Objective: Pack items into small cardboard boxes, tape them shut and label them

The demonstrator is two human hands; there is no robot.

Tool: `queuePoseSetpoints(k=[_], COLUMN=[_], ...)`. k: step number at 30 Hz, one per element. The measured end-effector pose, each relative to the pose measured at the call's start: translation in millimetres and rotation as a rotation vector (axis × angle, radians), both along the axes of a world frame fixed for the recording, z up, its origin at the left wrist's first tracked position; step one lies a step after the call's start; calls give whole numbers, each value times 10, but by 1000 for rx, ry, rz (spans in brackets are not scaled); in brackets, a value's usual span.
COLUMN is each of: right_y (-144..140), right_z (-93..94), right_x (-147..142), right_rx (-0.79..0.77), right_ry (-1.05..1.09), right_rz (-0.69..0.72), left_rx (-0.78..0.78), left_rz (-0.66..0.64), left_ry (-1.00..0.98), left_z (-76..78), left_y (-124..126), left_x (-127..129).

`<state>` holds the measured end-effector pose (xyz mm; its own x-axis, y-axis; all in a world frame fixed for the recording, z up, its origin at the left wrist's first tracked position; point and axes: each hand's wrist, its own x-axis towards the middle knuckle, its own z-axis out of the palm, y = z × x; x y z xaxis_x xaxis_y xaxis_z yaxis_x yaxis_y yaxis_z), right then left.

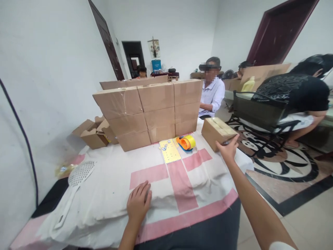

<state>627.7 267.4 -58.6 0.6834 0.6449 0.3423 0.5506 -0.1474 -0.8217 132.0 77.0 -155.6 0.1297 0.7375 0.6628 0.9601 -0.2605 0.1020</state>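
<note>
My right hand (pixel 229 149) is at the near end of a small closed cardboard box (pixel 214 133) on the table's right side. Its thumb and fingers span the end of that box, and a small dark patch shows between them, too unclear to name. My left hand (pixel 139 201) lies palm down on the cloth near the front edge, fingers stretched out. Beyond the hands are a yellow patterned card or pad (pixel 170 151) and a roll of yellow tape (pixel 191 141), with something orange and blue beside it. Behind them stands a stacked wall of cardboard boxes (pixel 160 111).
A white-and-pink cloth (pixel 114 180) covers the table. On the left lie a white perforated paddle (pixel 80 175), a black flat object (pixel 50 199) and opened cartons (pixel 95 133). A person (pixel 213 90) sits behind the boxes; another (pixel 288 93) sits in a chair at right.
</note>
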Motion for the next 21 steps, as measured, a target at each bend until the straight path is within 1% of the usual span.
queuePoseSetpoints(k=[2, 4, 6, 8, 10, 12, 14, 15, 16, 17, 19, 21], right_y=[204, 526, 882, 1170, 1326, 1356, 1324, 1309, 1303, 1307, 1340, 1385], right_z=[-119, -127, -91, -95, -183, -326, -464, -517, -555, -581, -604, -613], right_x=[-48, -128, -214, -297, -364, -401, -397, -381, -360, -338, -299, -274], right_rx=[-80, -111, -143, -162, -144, -91, -49, -44, -52, -62, -76, -65], right_ry=[-10, -23, -16, 4, 30, 18, -31, -51, -55, -49, -27, -18], right_rz=[-20, 0, 95, 175, 153, 101, 79, 68, 55, 37, 17, 6], left_rx=[26, 43, 54, 48, -5, -101, -168, -168, -161, -163, -97, -70], left_rz=[-10, -26, -43, -60, -77, -98, -86, -56, 6, 87, 272, 411], left_ry=[1, -10, -32, -57, -92, -150, -256, -325, -405, -487, -612, -649], left_z=[4, 10, 23, 44, 72, 128, 244, 334, 447, 580, 887, 1203], left_y=[8, 12, 8, -7, -15, 23, 163, 285, 444, 639, 1111, 1633], left_x=[-8, -8, 11, 35, 20, -96, -362, -556, -785, -1042, -1595, -2127])
